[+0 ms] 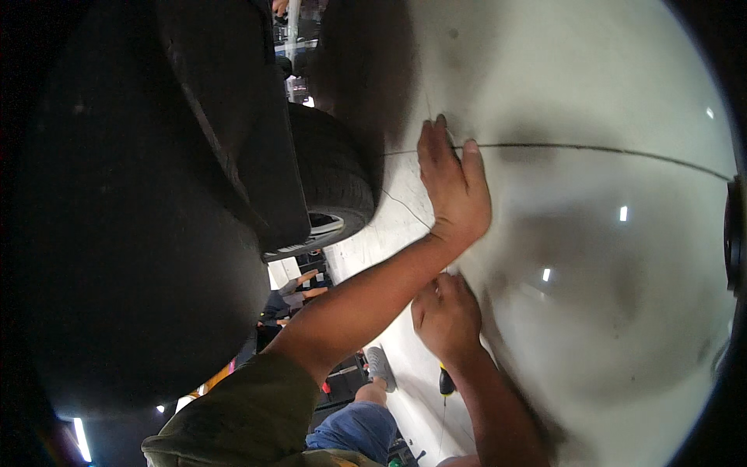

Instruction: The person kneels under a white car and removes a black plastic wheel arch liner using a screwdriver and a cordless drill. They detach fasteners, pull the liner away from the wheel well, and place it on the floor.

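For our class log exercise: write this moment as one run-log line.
left hand: flat on white car panel, across seam | right hand: on panel lower down, grip unclear | tyre: left of hands

A car workshop: white car body panel (591, 257) and tyre (331, 175) overhead.

White glossy car body panel (591, 257), curved; thin dark seam across, beside wheel arch

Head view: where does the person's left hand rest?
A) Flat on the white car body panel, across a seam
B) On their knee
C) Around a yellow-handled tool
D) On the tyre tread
A: the left hand lies open on the white car body panel, fingers crossing the seam.
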